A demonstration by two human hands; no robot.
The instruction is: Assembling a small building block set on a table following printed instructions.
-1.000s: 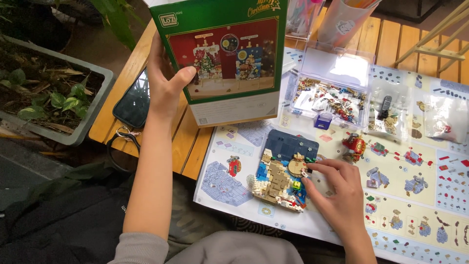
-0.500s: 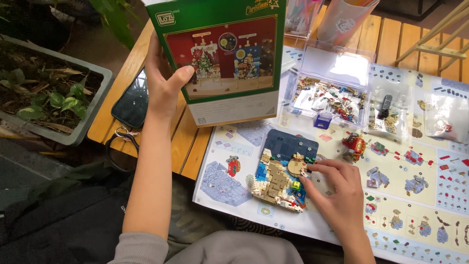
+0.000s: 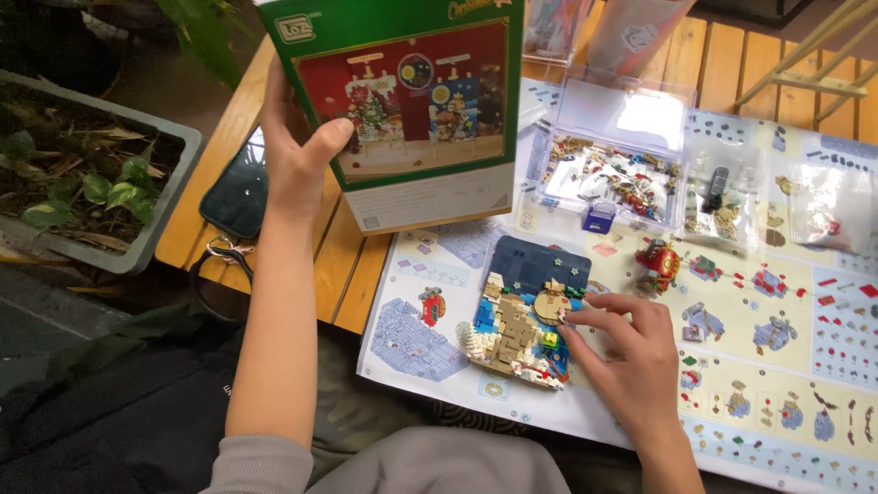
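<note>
My left hand (image 3: pixel 297 151) holds up a green and red cardboard box (image 3: pixel 412 101) with a picture of a brick set on its face, tilted over the table's left side. My right hand (image 3: pixel 631 352) rests on the big printed instruction sheet (image 3: pixel 786 366), its fingertips touching the right edge of a small brick model (image 3: pixel 521 316) with a dark blue back panel and tan and white bricks. A small red brick figure (image 3: pixel 657 261) stands just beyond the right hand.
A clear plastic tray of several loose bricks (image 3: pixel 608 174) and clear bags of pieces (image 3: pixel 722 197) lie at the back. A dark phone (image 3: pixel 236 192) and keys (image 3: pixel 224 252) sit at the wooden table's left edge. A grey planter (image 3: pixel 87 178) stands on the left.
</note>
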